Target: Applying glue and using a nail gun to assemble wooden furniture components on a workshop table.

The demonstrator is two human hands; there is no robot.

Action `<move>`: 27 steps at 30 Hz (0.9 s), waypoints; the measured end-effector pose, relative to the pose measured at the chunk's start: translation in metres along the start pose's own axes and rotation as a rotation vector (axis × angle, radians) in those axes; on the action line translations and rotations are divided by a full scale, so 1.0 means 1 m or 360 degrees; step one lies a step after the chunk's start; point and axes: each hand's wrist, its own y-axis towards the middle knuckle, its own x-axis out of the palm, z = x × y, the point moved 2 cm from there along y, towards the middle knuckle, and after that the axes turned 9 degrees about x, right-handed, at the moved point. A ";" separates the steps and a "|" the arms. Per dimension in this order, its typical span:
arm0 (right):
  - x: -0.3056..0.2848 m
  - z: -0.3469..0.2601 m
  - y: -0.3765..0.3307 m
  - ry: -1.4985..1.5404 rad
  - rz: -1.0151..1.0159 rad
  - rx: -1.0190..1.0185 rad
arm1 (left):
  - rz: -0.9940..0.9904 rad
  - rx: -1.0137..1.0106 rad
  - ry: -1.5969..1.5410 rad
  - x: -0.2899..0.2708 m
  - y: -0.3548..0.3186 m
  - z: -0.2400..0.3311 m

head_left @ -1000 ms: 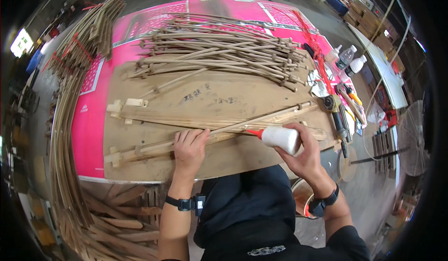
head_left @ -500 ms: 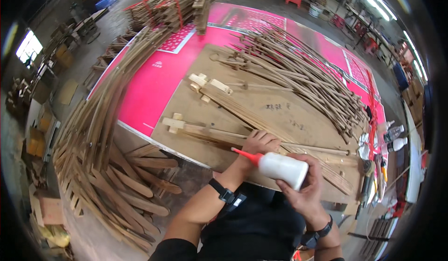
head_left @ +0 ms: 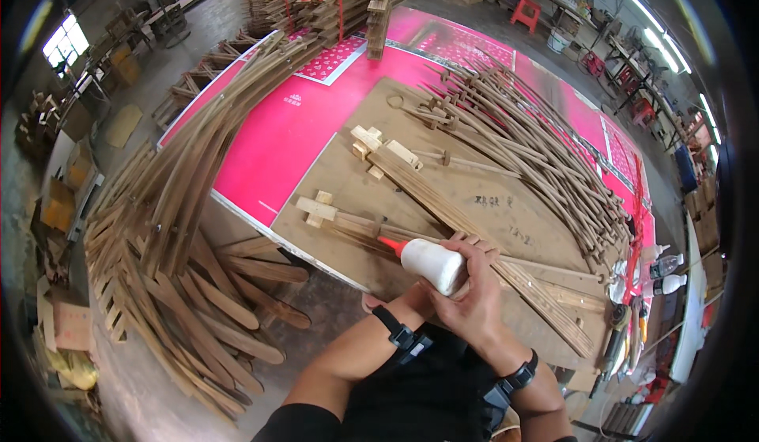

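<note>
Workshop floor stacked with curved wooden slats point(head_left: 158, 228) fills the left of the frame, around a pink-topped table point(head_left: 277, 141) carrying a brown board point(head_left: 506, 205). Since a second ago the view has swung left, and the white glue bottle point(head_left: 431, 262) has lifted off the strips to lower centre. The right hand point(head_left: 474, 300) grips it; the left hand point(head_left: 427, 292) sits mostly hidden beneath, grip unclear

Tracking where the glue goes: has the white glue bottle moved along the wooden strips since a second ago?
Yes. The glue bottle in the right hand has moved left along the wooden strips, nearer their cross-block ends.
</note>
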 end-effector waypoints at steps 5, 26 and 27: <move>0.002 0.003 0.003 -0.0077 -0.0014 -0.0007 | 0.0014 0.0043 0.0015 0.004 -0.001 -0.002; -0.101 0.062 -0.087 0.2095 0.0645 0.0856 | 0.0095 0.0120 0.0112 0.023 -0.017 -0.008; -0.116 0.066 -0.096 0.2070 0.0714 0.0770 | 0.0073 0.0142 0.0092 0.021 -0.015 -0.003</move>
